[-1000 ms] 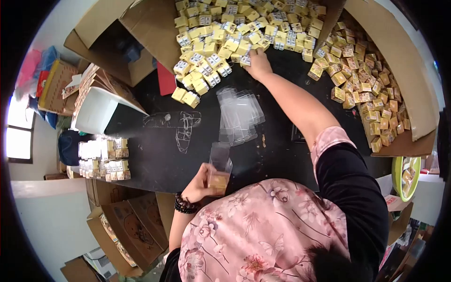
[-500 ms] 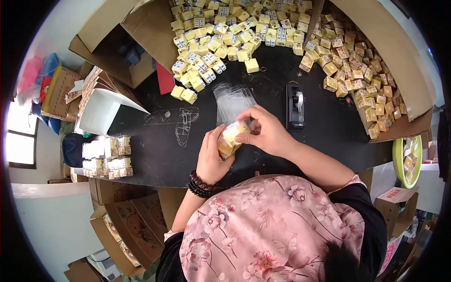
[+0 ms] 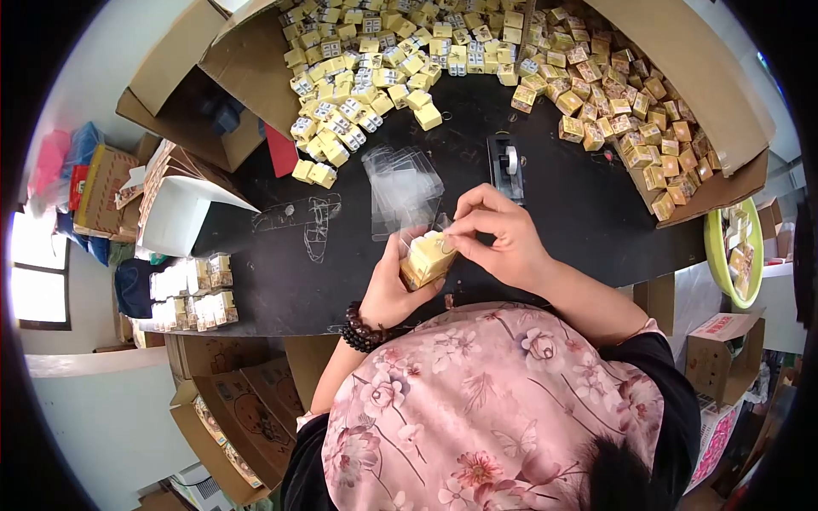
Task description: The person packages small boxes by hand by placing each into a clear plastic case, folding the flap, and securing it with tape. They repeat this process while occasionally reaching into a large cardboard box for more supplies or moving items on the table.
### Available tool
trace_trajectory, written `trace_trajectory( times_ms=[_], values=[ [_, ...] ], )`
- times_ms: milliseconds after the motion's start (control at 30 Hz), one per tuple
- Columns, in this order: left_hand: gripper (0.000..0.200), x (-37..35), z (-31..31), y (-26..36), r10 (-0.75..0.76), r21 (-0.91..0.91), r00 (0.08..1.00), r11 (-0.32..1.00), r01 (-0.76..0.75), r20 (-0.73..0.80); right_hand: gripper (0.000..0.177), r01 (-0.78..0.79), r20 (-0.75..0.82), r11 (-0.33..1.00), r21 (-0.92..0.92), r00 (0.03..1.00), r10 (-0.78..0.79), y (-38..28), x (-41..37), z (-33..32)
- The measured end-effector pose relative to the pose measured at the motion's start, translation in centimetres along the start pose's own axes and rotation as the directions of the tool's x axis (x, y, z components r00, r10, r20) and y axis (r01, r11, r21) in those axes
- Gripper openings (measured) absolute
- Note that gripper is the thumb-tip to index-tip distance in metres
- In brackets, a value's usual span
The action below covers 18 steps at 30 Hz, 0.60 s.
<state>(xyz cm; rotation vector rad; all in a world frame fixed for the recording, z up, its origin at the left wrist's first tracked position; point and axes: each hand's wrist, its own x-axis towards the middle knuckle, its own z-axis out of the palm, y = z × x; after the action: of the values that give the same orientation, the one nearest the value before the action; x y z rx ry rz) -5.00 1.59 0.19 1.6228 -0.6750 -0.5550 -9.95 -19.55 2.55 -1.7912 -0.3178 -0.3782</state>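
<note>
My left hand (image 3: 388, 289) cradles a clear plastic sleeve (image 3: 426, 257) with small yellow boxes inside it, just above the near edge of the black table (image 3: 579, 221). My right hand (image 3: 494, 238) pinches the top end of that sleeve with thumb and fingers. A stack of flat clear sleeves (image 3: 400, 183) lies on the table just beyond my hands. A black tape dispenser (image 3: 507, 162) stands to the right of that stack.
A heap of small yellow boxes (image 3: 383, 68) spills from an open carton at the back, with a second heap of orange-yellow boxes (image 3: 639, 119) at the right. Filled packs (image 3: 192, 289) stand at the left edge. Cardboard cartons (image 3: 230, 417) sit below the table.
A second ago my right hand reached to the box heap while the left held the sleeve. It came back with a box; both hands now grip the filled sleeve nearer my body.
</note>
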Motion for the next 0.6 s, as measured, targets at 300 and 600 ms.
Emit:
trace_trajectory(
  times_ms=[300,600],
  values=[
    [0.071,0.4,1.5,-0.5,0.034,-0.181,0.999,0.983,-0.028,0.029,0.02,0.046,0.059,0.993,-0.112,0.997,-0.039,-1.0,-0.9,-0.9],
    [0.059,1.7,1.6,-2.3,-0.175,-0.731,0.949,0.607,0.313,0.261,0.034,-0.126,-0.011,0.965,0.228,0.991,0.132,2.2,-2.9,0.5]
  ],
)
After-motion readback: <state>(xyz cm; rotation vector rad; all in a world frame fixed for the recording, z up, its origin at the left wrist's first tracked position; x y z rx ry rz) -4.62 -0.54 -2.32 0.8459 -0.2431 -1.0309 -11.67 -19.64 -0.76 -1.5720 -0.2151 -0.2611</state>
